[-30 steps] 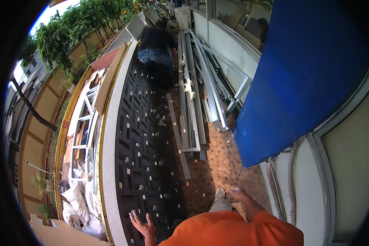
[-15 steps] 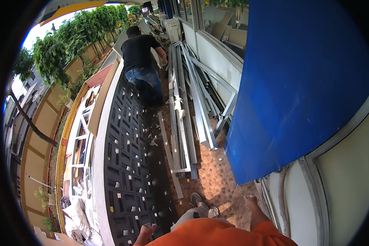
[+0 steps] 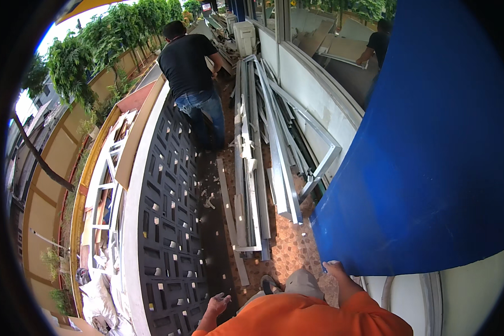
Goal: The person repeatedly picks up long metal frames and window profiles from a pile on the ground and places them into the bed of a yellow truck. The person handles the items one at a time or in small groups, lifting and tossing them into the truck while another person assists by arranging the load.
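blue panel (image 3: 420, 185), right side, could tip or scrape the metal frames (image 3: 286, 190) at its left, being met at its near left corner only by the right grip (image 3: 335, 268), clamped or merely touching, cannot tell; left grip (image 3: 219, 303) empty, loosely apart; panel's far end cut off, right fingertips unclear.

No readable text; small white sign (image 3: 206, 7), far end, marks too small to read

A slotted dark wall (image 3: 165, 224) lines the left edge of the partly sunlit brown floor (image 3: 288, 252); a white wall (image 3: 305, 84) with windows (image 3: 341, 47), the right.
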`<state>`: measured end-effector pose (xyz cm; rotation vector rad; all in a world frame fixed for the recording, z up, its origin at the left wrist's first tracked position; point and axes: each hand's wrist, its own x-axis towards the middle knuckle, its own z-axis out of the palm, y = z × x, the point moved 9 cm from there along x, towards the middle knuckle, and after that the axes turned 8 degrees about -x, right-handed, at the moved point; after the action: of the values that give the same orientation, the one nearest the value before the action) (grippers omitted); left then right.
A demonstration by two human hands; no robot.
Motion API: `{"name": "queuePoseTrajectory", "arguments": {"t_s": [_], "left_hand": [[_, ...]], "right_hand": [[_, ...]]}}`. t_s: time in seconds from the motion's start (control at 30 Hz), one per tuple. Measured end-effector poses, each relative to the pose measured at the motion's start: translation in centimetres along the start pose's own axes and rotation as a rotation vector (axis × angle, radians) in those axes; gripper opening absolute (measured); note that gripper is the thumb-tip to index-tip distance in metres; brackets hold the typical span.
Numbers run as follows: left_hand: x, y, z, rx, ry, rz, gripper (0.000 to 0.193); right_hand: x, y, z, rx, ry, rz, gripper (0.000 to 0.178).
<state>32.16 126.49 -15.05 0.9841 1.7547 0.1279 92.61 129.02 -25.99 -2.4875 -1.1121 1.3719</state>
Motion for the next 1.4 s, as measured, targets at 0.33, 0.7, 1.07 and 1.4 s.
{"name": "queuePoseTrajectory", "arguments": {"t_s": [0.33,0.7,1.07,1.4], "left_hand": [[-4.6,-6.8,-5.4,-0.161,0.239,-0.276,0.062],[-3.8,9.7,10.8,-0.989,0.217,-0.546,0.051],[7.5,26.9,10.3,-0.252,-0.023,-0.255,0.056],[15.0,34.6,9.3,-0.425,-0.157,0.022,0.065]], "right_hand": [[18.0,-14.2,-0.5,0.012,-0.094,-0.056,0.074],[38.4,-20.4,4.2,0.130,-0.008,-0.039,0.109],[40.6,-20.4,6.6,0.064,-0.207,-0.112,0.096],[31.9,-28.6,-0.1,-0.192,-0.010,-0.082,0.079]]}}
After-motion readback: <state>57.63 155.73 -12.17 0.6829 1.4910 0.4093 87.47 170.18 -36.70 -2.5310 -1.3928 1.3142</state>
